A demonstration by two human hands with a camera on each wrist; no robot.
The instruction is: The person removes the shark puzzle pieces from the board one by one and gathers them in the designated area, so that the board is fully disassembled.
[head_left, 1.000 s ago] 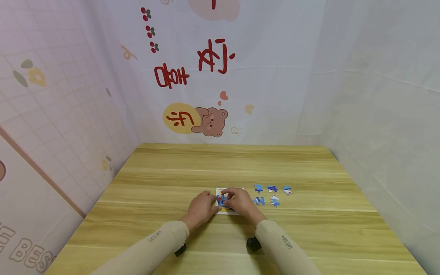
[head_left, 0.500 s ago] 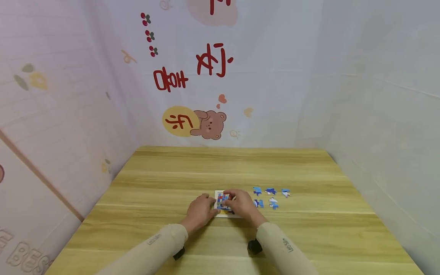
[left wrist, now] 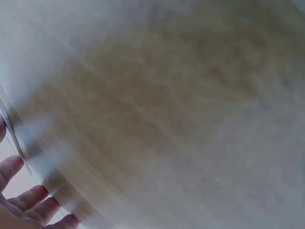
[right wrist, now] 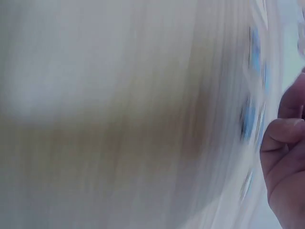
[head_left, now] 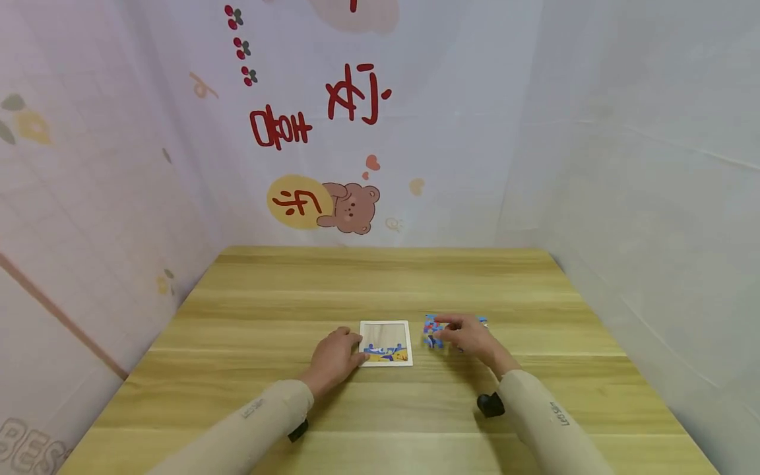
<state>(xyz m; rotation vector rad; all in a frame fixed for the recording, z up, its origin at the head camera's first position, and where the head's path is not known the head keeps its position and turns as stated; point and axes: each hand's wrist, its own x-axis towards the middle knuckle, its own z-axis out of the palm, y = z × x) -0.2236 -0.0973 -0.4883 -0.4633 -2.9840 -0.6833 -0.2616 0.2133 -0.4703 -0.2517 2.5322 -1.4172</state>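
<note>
A white square puzzle frame lies on the table, with yellow and blue puzzle pieces along its near side and bare backing above them. My left hand rests at the frame's left edge, thumb and fingers spread along it. To the right of the frame, my right hand pinches a red and blue puzzle piece between thumb and index finger, over loose blue pieces. In the right wrist view its fingers are curled at the right edge, and what they hold is out of sight there.
Loose blue puzzle pieces lie under and beside the right hand, partly hidden by it. Another blue and white piece shows behind that hand. The wooden table meets a printed cloth wall at the back.
My right hand has moved right, off the frame to the loose pieces, with the red and blue piece. The frame's upper part is now bare. The left hand stays at its left edge.
</note>
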